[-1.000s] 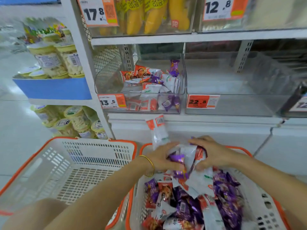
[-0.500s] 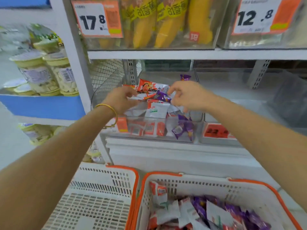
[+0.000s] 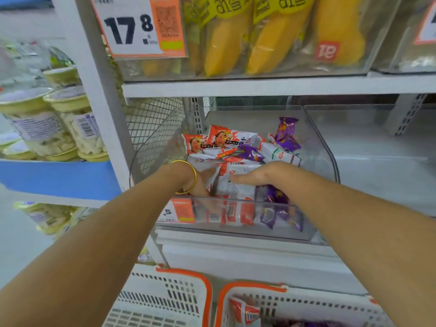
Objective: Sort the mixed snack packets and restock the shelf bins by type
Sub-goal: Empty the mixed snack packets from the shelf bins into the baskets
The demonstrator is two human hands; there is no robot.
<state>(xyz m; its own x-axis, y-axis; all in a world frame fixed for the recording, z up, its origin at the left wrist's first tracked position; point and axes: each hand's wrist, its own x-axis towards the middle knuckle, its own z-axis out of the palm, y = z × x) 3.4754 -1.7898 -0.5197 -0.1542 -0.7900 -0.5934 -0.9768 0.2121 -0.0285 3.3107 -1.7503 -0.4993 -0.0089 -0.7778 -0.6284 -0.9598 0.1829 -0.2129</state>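
Observation:
A clear shelf bin (image 3: 330,156) on the middle shelf holds mixed snack packets: orange-red ones (image 3: 221,139) at the back, a purple one (image 3: 286,131) upright at the back right, white-and-red ones (image 3: 236,187) in front. Both my hands are inside it. My left hand (image 3: 200,185), with a gold bangle at the wrist, reaches down at the bin's front left; its fingers are hidden behind packets. My right hand (image 3: 262,174) rests palm down on the pile, thumb straight, fingers lost among the packets.
Two white baskets with orange rims stand below: the left one (image 3: 165,293) shows no packets, the right one (image 3: 306,303) holds packets (image 3: 245,312). A bare clear bin (image 3: 377,149) sits to the right. Yellow packs (image 3: 271,36) fill the upper shelf; jars (image 3: 59,128) stand left.
My hands rose from the right basket with packets to the shelf bin and have now sunk into it, onto the pile. The view moved closer to the shelf.

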